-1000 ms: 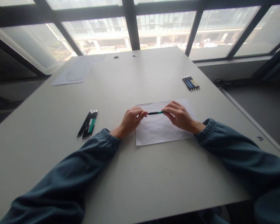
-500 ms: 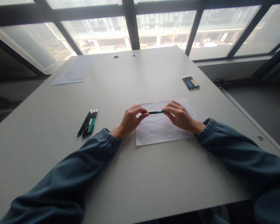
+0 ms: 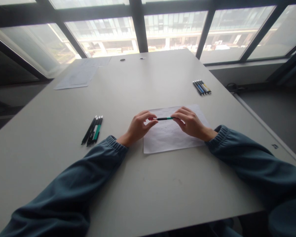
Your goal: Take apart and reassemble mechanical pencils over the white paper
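A black and green pen (image 3: pixel 164 118) is held level above a white sheet of paper (image 3: pixel 170 141) lying on the table. Its left, black end is at the thumb and fingers of my left hand (image 3: pixel 141 126), which close around the tip. My right hand (image 3: pixel 189 122) pinches the green end between thumb and fingers. The right end of the pen is hidden inside that hand. Faint marks show on the paper beneath.
Several pens (image 3: pixel 92 131), black and one with green, lie to the left. Another row of pens (image 3: pixel 201 88) with blue and yellow sits at the right edge. Papers (image 3: pixel 75 77) lie at the far left of the white table (image 3: pixel 148 187). Windows stand behind.
The fingers of my left hand have parted slightly at the pen's left end, so a bit more of the tip shows. My right hand and the pen stay nearly still.
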Action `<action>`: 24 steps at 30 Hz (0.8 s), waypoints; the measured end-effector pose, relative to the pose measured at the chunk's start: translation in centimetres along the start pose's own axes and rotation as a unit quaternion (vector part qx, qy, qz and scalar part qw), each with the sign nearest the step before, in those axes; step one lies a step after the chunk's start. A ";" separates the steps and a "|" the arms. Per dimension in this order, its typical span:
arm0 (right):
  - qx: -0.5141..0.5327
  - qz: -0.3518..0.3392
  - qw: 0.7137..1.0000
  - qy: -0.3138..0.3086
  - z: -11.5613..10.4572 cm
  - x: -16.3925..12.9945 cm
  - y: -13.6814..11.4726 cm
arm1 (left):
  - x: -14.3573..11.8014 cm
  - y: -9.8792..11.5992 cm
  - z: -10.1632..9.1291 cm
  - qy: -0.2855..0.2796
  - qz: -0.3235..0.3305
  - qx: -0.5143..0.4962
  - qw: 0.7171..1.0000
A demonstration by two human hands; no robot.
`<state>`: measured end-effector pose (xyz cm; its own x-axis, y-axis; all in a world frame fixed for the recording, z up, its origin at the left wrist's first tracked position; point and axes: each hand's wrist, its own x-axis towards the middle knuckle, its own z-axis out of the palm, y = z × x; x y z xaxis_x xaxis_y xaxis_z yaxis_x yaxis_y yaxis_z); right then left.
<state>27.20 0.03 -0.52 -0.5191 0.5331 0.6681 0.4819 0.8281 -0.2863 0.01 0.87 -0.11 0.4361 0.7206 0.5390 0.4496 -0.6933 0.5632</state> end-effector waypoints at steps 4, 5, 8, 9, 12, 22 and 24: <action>0.005 -0.001 1.000 -0.002 0.0 0.0 0.0 | -0.1 -0.3 0.1 -0.019 -0.008 -0.002 1.000; 0.008 -0.001 1.000 -0.002 0.0 0.0 0.0 | -0.1 -0.3 0.1 -0.022 -0.010 -0.004 1.000; 0.014 -0.002 1.000 -0.002 -0.1 0.0 0.0 | -0.1 -0.2 0.1 -0.034 -0.011 0.000 0.999; 0.014 -0.002 1.000 -0.001 -0.1 0.0 0.0 | 0.0 -0.1 0.1 -0.038 -0.006 0.004 0.999; 0.008 -0.004 1.000 0.003 -0.2 0.0 0.0 | 0.0 -0.1 0.0 -0.048 0.011 0.013 0.999; -0.005 -0.005 1.000 -0.001 -0.1 0.0 0.0 | 0.0 -0.2 0.1 0.001 0.044 0.016 0.999; -0.004 -0.003 1.000 -0.002 0.0 0.0 0.1 | 0.0 -0.3 0.2 0.008 0.048 0.015 0.999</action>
<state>27.26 0.06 -0.53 -0.5254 0.5288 0.6666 0.4843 0.8300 -0.2767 0.02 1.09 -0.40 0.4649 0.6511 0.5999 0.4304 -0.7584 0.4896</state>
